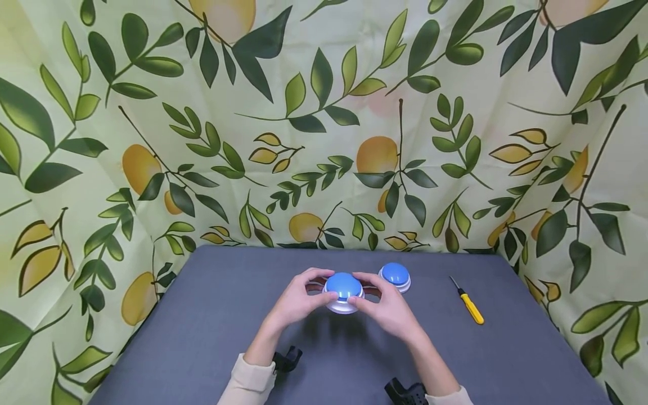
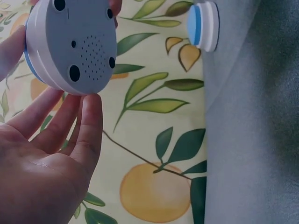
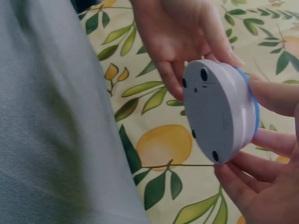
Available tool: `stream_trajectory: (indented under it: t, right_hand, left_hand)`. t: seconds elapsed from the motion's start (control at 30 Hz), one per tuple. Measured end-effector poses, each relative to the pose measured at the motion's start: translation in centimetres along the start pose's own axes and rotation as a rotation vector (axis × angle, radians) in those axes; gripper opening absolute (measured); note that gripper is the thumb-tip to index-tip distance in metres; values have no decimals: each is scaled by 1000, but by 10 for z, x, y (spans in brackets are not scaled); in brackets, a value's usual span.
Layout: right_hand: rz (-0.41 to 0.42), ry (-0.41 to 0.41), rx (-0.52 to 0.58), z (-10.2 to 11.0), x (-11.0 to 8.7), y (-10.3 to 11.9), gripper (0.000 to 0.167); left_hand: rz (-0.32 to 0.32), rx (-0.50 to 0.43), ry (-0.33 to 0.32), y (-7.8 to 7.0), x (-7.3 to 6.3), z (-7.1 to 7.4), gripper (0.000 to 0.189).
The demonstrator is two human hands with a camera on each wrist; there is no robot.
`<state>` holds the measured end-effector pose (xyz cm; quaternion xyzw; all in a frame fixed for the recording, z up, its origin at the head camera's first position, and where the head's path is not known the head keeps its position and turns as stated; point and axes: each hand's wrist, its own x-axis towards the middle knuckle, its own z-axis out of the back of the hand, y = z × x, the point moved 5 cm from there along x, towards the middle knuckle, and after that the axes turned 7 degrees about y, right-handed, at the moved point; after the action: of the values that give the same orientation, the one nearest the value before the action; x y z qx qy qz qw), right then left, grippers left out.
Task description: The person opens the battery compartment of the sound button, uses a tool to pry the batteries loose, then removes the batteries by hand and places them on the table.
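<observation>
Both hands hold a round push button [image 1: 344, 286] with a blue dome and a white base, lifted over the dark grey table. My left hand [image 1: 297, 298] grips its left side, thumb at the front of the dome and fingers round the edge. From the opposite side my right hand [image 1: 388, 308] grips it in the same manner. The left wrist view shows the button's flat white underside [image 2: 88, 51], with dark round feet and a patch of small holes. In the right wrist view, fingertips of my right hand [image 3: 266, 186] support the rim.
A second blue-and-white push button [image 1: 395, 275] stands on the table [image 1: 228, 292], just behind my right hand. Farther right lies a screwdriver [image 1: 471, 306] with a yellow handle, its tip pointing away. A leaf-and-fruit patterned cloth [image 1: 324, 152] hangs around the table's back and sides.
</observation>
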<state>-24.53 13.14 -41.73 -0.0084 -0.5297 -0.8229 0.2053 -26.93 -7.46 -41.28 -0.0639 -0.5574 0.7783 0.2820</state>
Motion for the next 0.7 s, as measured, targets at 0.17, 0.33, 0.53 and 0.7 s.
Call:
stream_trajectory:
  t: [0.17, 0.33, 0.53, 0.7]
  right_hand:
    - [12, 47, 1, 2, -4, 3, 59]
    - [38, 117, -23, 3, -8, 3, 67]
    - [63, 122, -22, 5, -6, 4, 64]
    - [56, 91, 39, 6, -2, 4, 59]
  left_hand:
    - [10, -4, 6, 4, 1, -1, 43]
    - [1, -17, 2, 5, 1, -2, 40]
    - [52, -44, -15, 4, 6, -2, 35]
    - [84, -38, -37, 2, 9, -2, 30]
